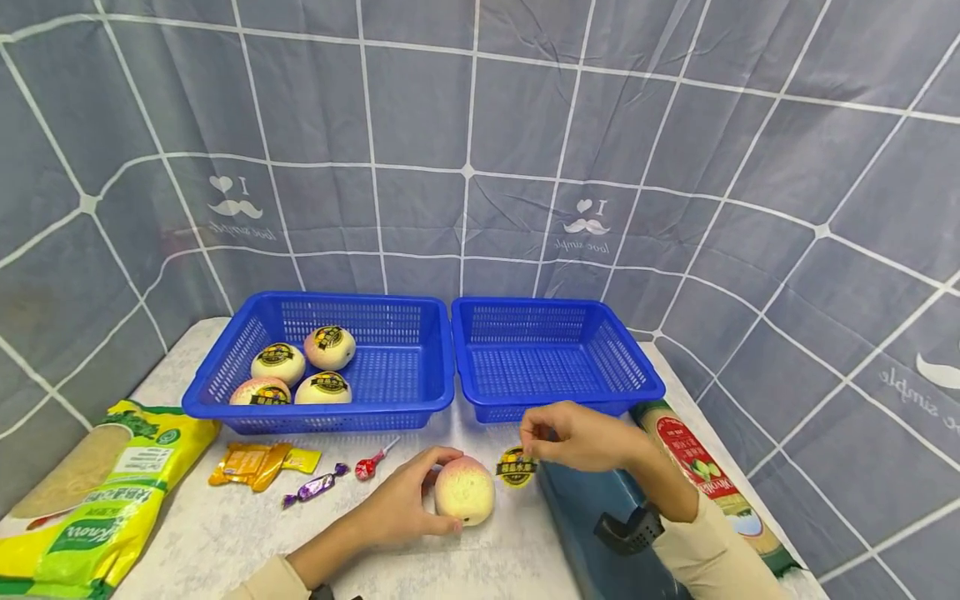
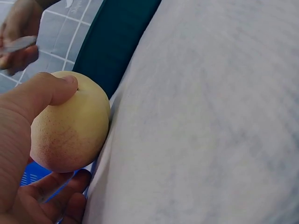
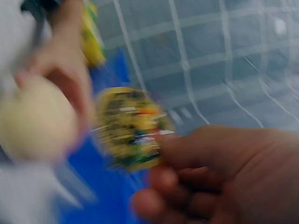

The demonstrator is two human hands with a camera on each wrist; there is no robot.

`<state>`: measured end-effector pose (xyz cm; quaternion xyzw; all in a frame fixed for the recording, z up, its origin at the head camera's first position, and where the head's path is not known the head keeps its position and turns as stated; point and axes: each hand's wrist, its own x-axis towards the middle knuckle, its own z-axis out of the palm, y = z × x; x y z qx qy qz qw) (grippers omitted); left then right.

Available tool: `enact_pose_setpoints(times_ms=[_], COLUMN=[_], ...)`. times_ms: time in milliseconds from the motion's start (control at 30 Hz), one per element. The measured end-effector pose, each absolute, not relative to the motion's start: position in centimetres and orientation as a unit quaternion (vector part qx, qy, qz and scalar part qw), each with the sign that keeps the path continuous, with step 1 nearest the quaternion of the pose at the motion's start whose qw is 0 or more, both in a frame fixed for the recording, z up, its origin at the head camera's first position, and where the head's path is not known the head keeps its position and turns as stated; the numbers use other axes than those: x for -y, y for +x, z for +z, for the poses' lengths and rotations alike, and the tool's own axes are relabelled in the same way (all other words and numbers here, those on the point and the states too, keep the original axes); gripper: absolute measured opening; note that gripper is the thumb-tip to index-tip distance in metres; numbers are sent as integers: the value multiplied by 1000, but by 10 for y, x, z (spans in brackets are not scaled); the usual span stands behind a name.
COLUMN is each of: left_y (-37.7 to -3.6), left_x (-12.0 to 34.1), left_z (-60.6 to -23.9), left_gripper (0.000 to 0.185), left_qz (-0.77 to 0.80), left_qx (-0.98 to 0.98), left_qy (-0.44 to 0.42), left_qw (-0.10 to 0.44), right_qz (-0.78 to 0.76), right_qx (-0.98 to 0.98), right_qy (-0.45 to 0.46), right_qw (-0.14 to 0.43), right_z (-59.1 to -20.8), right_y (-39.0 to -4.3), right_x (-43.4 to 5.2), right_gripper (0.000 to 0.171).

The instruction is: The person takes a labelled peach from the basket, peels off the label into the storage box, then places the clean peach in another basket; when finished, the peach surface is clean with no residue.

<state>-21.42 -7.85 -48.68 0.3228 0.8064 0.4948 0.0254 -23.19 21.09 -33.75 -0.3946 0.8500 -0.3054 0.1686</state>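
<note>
In front of the right basket, the left hand grips the peach while the right hand pinches its sticker, which probably needs careful pulling away next.

Read "I love simple", mirrored, under a heart and moustache on the grey backdrop cloth. Made out "Knorr" on the green-and-yellow bag. Found print on the round sticker too small to read.
</note>
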Motion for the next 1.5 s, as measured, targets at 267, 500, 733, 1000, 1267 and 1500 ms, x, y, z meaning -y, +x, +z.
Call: enact_pose_setpoints(times_ms=[267, 500, 733, 1000, 1267, 1500], left_y=[-215, -216, -216, -215, -211, -212], left_x=[85, 86, 85, 84, 82, 80], left_z=[-486, -487, -487, -488, -487, -487], left_gripper=[77, 76, 76, 75, 76, 76], left_qz=[503, 514, 514, 511, 501, 533], left_qx=[-805, -798, -796, -798, -807, -781], left_qy=[313, 313, 318, 320, 311, 323], left_qw=[27, 28, 26, 28, 36, 38], right_qz=[-185, -106, -77, -65, -50, -269], right_qx=[-911, -953, -980, -980, -980, -907], right_qy=[-340, -284, -184, -184, -186, -315], right_qw=[146, 30, -25, -36, -48, 72], right_z=[-354, -392, -411, -431, -436, -396], right_y=[-249, -246, -242, -240, -237, -250], right_x=[-256, -251, -242, -243, -246, -272], right_gripper=[18, 19, 16, 26, 32, 9])
